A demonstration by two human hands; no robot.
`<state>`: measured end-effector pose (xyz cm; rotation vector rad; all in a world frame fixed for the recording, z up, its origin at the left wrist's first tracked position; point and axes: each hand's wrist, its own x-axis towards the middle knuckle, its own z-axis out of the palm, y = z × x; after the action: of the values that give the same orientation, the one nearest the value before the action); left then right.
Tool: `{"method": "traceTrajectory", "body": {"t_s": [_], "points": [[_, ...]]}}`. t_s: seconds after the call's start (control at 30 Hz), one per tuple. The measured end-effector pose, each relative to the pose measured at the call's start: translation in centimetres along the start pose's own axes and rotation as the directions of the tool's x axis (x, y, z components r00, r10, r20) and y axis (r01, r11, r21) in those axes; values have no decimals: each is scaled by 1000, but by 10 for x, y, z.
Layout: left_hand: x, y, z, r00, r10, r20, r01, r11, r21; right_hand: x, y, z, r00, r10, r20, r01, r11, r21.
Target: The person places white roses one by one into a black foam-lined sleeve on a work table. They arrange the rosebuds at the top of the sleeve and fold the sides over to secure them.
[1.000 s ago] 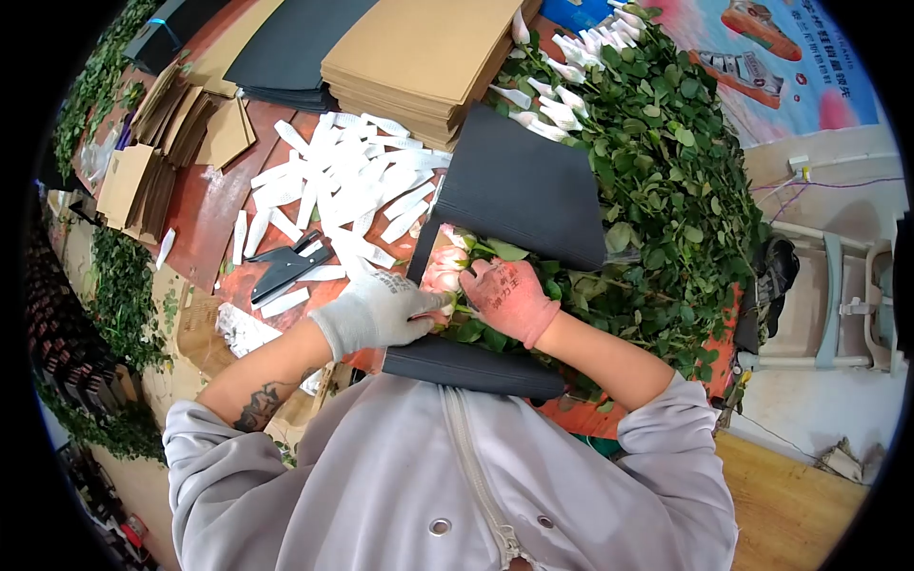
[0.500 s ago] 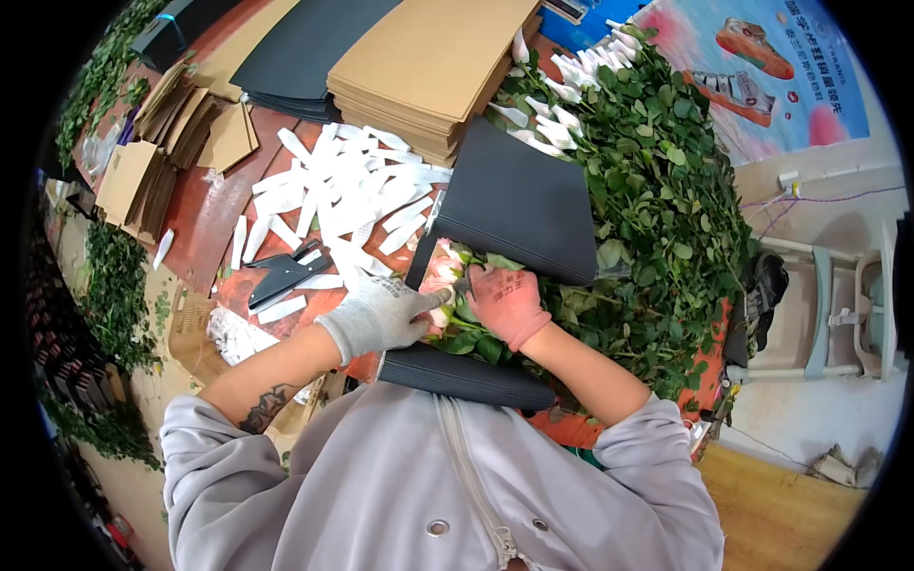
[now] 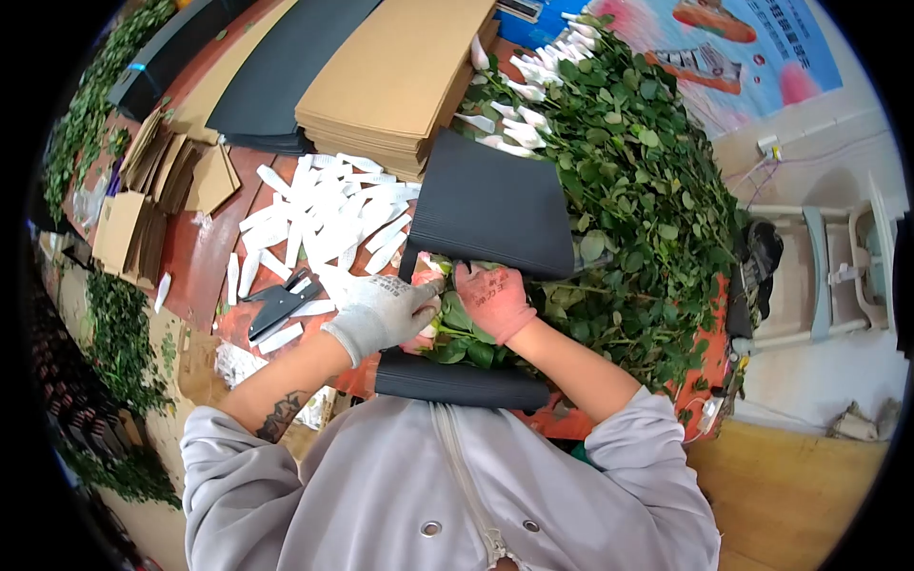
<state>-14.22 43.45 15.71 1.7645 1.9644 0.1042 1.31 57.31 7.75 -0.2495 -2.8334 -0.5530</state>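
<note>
Pale pink roses [image 3: 420, 339] with green leaves lie on a black ribbed sheet, between its raised far flap [image 3: 495, 205] and its rolled near edge [image 3: 462, 383]. My left hand [image 3: 381, 309], in a light grey glove, closes thumb and index finger about the rose heads from the left. On the right, my right hand [image 3: 493, 300], in a pink glove, has its fingers curled at the blooms and leaves. Both hands partly hide the flowers. A black stapler [image 3: 283, 306] lies left of my left hand, beside a heap of white paper-like sleeves [image 3: 324, 214].
Stacks of brown cardboard [image 3: 395, 67] and black sheets [image 3: 290, 81] stand at the back. Leafy rose stems [image 3: 638, 209], some with white-sleeved heads [image 3: 528, 128], cover the right side. Small cardboard pieces [image 3: 133, 228] sit at the far left, and a white chair [image 3: 828, 276] at right.
The head view has shifted, so most table items appear farther left. My hands stay at the roses, with only slight finger movement; the right hand sits slightly higher against the blooms.
</note>
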Motion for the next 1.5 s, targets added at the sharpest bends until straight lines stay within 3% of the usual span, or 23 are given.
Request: {"method": "traceTrajectory", "body": {"t_s": [0.07, 0.13, 0.33, 0.4, 0.47, 0.53, 0.67, 0.87, 0.93, 1.0, 1.03, 1.07, 1.1, 1.13, 1.2, 1.23, 1.27, 1.33, 1.37, 1.4, 1.43, 1.47, 1.5], "points": [[0, 1, 1, 997, -12, 80, 10, 1000, 18, 3, -2, -2, 996, 30, 86, -31, 999, 11], [2, -3, 6, 999, 40, 10, -40, 999, -19, 9, 2, -34, 921, 41, 388, -116, 978, 173], [1, -1, 3, 1000, 11, -2, -11, 1000, 11, 3, 1, -40, 974, 95, 204, -129, 979, 160], [0, -1, 5, 1000, 3, -19, -2, 999, 33, 6, 5, -59, 916, 101, 387, -188, 963, 194], [0, -3, 5, 999, 24, -24, -24, 1000, 15, 6, 1, -52, 911, 126, 393, -224, 951, 212], [2, -8, 10, 984, 95, -150, -96, 995, -2, 10, -3, -44, 933, 148, 329, -209, 965, 159], [8, -13, 10, 997, 70, -30, -70, 998, -4, 11, -10, -25, 976, 80, 201, -120, 973, 196], [31, -32, 28, 936, 268, -229, -285, 958, -43, 22, -9, -46, 889, 79, 451, -184, 964, 193], [31, -31, 22, 973, 146, -180, -149, 989, -5, 28, 4, -76, 868, 90, 488, -210, 958, 197], [31, -34, 20, 976, 152, -154, -157, 987, -23, 24, 38, -125, 909, 152, 387, -319, 851, 416], [30, -34, 20, 969, 174, -173, -193, 976, -98, 14, 59, -119, 958, 284, 44, -279, 885, 371], [28, -35, 20, 963, 187, -194, -222, 959, -175, 10, 83, -109, 881, 358, -309, -259, 912, 319], [27, -35, 12, 957, 204, -205, -258, 922, -289, 15, 102, -104, 826, 556, -94, -500, 799, 333], [22, -31, -5, 989, 127, -73, -145, 924, -354, 21, 124, -100, 694, 711, 115, -708, 645, 286], [8, -29, -27, 968, 188, -168, -249, 813, -526, 10, 161, -30, 492, 653, 577, -864, 445, 233], [1, -24, -44, 980, 75, -182, -178, 735, -655, 8, 160, -28, 496, 653, 573, -863, 442, 243], [-4, -21, -56, 982, -48, -183, -114, 626, -772, 9, 158, -25, 512, 630, 584, -833, 199, 516], [3, -30, -61, 892, -199, -406, -222, 590, -776, 13, 158, -29, 564, 608, 559, -470, -319, 823], [7, -26, -64, 795, -162, -584, -335, 686, -646, 17, 155, -73, 587, 470, 659, -112, -759, 641], [7, -26, -65, 776, -142, -614, -371, 685, -627, -6, 179, -44, 738, 390, 551, 120, -879, 462], [5, -19, -66, 700, -97, -708, -444, 718, -537, -13, 184, -80, 843, 330, 425, 91, -866, 492], [1, -16, -70, 614, -37, -788, -508, 746, -430, -15, 192, -115, 922, 107, 373, -86, -880, 467], [-7, -19, -71, 650, 51, -759, -452, 829, -330, -8, 198, -145, 884, -251, 394, -418, -803, 426]]}}
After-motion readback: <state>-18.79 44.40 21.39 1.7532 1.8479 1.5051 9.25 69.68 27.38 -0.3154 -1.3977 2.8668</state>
